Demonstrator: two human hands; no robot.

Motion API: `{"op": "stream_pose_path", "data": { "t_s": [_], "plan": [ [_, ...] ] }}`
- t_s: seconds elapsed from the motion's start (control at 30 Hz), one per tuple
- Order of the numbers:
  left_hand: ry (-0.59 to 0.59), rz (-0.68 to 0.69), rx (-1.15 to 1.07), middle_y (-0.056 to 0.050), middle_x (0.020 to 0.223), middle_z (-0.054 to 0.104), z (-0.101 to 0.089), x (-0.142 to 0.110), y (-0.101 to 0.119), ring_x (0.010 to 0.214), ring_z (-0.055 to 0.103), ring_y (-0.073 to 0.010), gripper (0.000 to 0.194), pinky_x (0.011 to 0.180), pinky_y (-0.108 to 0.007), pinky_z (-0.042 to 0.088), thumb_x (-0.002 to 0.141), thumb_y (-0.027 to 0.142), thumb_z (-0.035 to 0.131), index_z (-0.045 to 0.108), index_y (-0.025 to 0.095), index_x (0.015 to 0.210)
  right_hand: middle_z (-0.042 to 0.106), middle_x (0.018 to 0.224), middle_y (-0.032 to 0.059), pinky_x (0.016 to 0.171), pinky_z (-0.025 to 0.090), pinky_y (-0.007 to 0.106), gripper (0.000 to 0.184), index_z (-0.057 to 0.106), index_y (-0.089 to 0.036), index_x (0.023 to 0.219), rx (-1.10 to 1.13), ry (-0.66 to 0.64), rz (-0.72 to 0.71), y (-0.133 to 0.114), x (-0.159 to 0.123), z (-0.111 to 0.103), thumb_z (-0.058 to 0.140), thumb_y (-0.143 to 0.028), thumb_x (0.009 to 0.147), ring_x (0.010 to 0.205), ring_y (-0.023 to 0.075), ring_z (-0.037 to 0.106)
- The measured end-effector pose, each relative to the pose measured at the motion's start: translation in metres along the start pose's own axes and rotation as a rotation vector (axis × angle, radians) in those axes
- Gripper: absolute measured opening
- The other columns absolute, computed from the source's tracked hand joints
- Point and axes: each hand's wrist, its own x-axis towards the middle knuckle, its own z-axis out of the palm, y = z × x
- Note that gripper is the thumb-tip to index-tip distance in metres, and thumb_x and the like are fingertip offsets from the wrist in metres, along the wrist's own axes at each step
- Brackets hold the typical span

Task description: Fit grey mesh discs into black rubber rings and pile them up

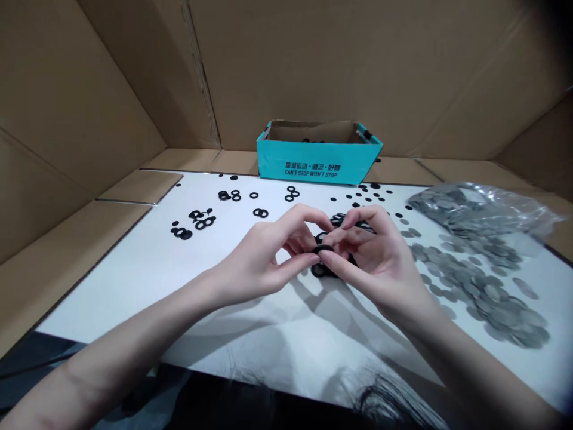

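Between the fingertips of both my hands is a black ring, tilted, just above the table. My left hand pinches its left side with thumb and fingers. On its right side, my right hand grips with thumb and forefinger, its other fingers curled. Behind and below my fingers lies a pile of black rings, partly hidden by the hands. Whether anything sits inside the held ring I cannot tell.
Grey translucent discs spread over the right of the white table, below a clear plastic bag of more discs. Small groups of black rings lie left. A turquoise box stands at the back, before cardboard walls.
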Motion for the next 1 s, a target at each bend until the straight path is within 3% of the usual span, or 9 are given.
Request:
{"op": "stream_pose_path", "data": {
  "t_s": [0.17,0.3,0.5,0.67,0.83,1.0],
  "plan": [
    [-0.117,-0.043,0.076,0.0,0.094,0.069,-0.011,0.0,0.006,0.081,0.069,-0.0126,0.029,0.074,-0.024,0.055,0.096,0.015,0.061,0.053,0.024,0.123,0.067,0.079,-0.0046,0.063,0.044,0.03,0.03,0.049,-0.028,0.097,-0.038,-0.087,-0.033,0.003,-0.001,-0.001,0.074,-0.021,0.083,0.066,0.0132,0.056],
    [-0.189,-0.08,0.203,0.001,0.095,0.069,-0.015,0.001,0.01,0.081,0.068,-0.0119,0.032,0.075,-0.024,0.052,0.096,0.009,0.056,0.055,0.025,0.123,0.067,0.076,-0.0047,0.065,0.044,0.031,0.028,0.054,-0.026,0.096,-0.176,-0.105,-0.077,0.003,-0.001,0.0,0.073,-0.015,0.078,0.069,0.0144,0.06],
    [-0.102,-0.04,0.168,0.003,0.087,0.068,-0.008,0.001,0.0,0.077,0.068,-0.0119,0.032,0.074,-0.024,0.054,0.097,0.016,0.06,0.055,0.025,0.128,0.073,0.071,-0.0056,0.057,0.042,0.028,0.035,0.049,-0.027,0.089,-0.003,0.043,0.06,0.003,0.001,0.004,0.079,-0.021,0.072,0.057,0.0115,0.057],
    [-0.066,-0.013,0.076,0.004,0.085,0.067,-0.005,0.002,-0.001,0.074,0.067,-0.01,0.032,0.073,-0.021,0.055,0.095,0.014,0.062,0.053,0.023,0.124,0.073,0.072,-0.0061,0.059,0.042,0.027,0.041,0.046,-0.027,0.089,0.086,0.082,0.105,0.003,0.0,0.005,0.082,-0.02,0.069,0.058,0.0103,0.055],
    [-0.118,-0.022,0.049,0.003,0.085,0.066,-0.012,0.004,0.003,0.076,0.067,-0.0102,0.031,0.071,-0.02,0.054,0.093,0.012,0.063,0.051,0.022,0.121,0.071,0.071,-0.007,0.061,0.043,0.028,0.04,0.046,-0.027,0.089,0.012,0.035,0.068,-0.001,0.0,0.004,0.08,-0.02,0.071,0.06,0.0107,0.053],
    [-0.138,-0.042,0.166,0.005,0.084,0.066,-0.013,0.001,0.002,0.075,0.067,-0.01,0.037,0.072,-0.021,0.053,0.092,0.005,0.058,0.053,0.024,0.123,0.071,0.071,-0.0051,0.064,0.045,0.031,0.031,0.05,-0.027,0.09,-0.135,-0.068,0.025,-0.001,-0.001,0.001,0.077,-0.021,0.075,0.063,0.014,0.061]
  ]
}}
